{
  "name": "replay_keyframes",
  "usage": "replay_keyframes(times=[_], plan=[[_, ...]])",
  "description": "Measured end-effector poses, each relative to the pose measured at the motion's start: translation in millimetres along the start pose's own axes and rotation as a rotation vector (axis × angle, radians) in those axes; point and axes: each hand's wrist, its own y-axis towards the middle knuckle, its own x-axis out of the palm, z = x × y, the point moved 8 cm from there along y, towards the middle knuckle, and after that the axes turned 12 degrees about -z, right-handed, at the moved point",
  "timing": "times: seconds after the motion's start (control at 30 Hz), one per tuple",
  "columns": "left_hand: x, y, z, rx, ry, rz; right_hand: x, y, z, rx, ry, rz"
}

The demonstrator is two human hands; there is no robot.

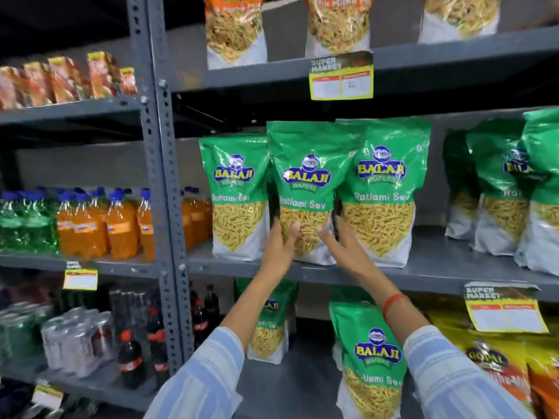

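I am facing grey steel racking against a dull grey wall, a punched upright post (160, 176) at nine o'clock splitting it into two bays. The grey middle shelf (423, 267) runs across the right bay and carries the green packet (305, 176) I am holding. It stands upright near the front edge, overlapping a like packet at its nine o'clock (236, 195) and another at its three o'clock (384, 192). My left grip (279, 246) is clamped on its lower left edge, thumb on the clear window and fingers tucked behind. My right grip (338, 246) is clamped on the lower right edge the same way. All three packets read "BALAJI WAFERS" and "Ratlami Sev", with yellow sev showing through the window. More green packets (496, 192) stand well apart at three o'clock. At twelve o'clock a yellow price tag (341, 75) headed "SUPER MARKET" hangs from the shelf above; its smaller print is too blurred to read. A second such tag (505, 309) hangs at four o'clock, with a yellow bag marked "GOPAL" (490, 361) under it. At six o'clock another Balaji packet (375, 358) stands on the lower shelf. In the left bay, orange drink bottles (121, 228) with blue caps sit at nine o'clock and dark cola bottles (130, 358) at seven.
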Motion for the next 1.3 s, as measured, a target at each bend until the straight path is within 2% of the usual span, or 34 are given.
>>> replay_keyframes(times=[0.23, 0.4, 0.53, 0.77, 1.07, 1.3], plan=[[-28.4, -29.9, 7.9, 0.082, -0.165, 0.100, 13.4, -18.4, -16.1, -0.071, 0.024, 0.209], [-61.2, -76.0, 31.8, 0.219, -0.362, 0.107, 38.6, -52.5, -39.5, -0.153, 0.039, 0.261], [-73.5, -113.2, 19.6, 0.213, -0.395, 0.062, 70.7, -82.2, -38.4, -0.180, 0.104, 0.252], [-62.2, -167.0, -86.5, 0.005, -0.358, 0.017, 137.4, -113.2, 47.0, -0.042, 0.060, 0.238], [-42.5, -207.1, -232.5, -0.326, -0.291, -0.111, 219.7, -120.2, 165.3, 0.162, 0.013, -0.022], [-25.8, -194.0, -306.4, -0.438, -0.266, -0.094, 242.9, -92.5, 207.5, 0.250, 0.031, -0.157]])
